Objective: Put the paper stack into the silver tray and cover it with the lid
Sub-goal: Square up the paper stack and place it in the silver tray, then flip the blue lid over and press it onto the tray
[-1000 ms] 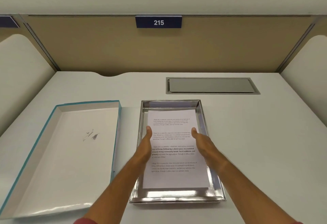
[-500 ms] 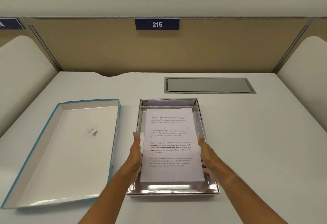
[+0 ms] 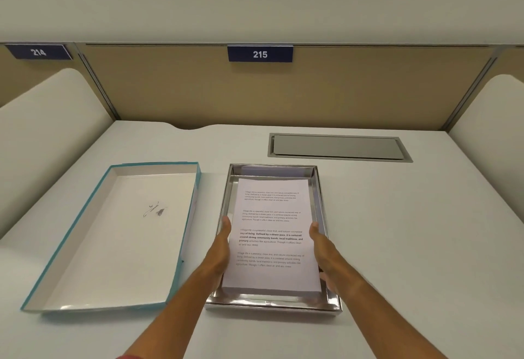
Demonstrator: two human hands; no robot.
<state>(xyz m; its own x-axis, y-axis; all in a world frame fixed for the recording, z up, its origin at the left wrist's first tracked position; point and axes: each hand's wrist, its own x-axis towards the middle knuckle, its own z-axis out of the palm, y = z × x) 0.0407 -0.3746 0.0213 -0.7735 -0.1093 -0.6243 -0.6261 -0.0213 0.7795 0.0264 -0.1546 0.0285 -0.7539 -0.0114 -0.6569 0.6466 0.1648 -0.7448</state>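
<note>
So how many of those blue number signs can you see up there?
2. Sign 215 sits centred on the tan back panel; sign 214 is at the far left. Others may lie out of frame.

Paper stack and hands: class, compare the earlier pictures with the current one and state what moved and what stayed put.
The left hand and right hand slid off the top sheet to the long edges of the paper stack, drew back towards the person, and now hold it by its sides inside the tray. The stack stayed in the tray. The lid remained upturned on the desk to the left.
</note>
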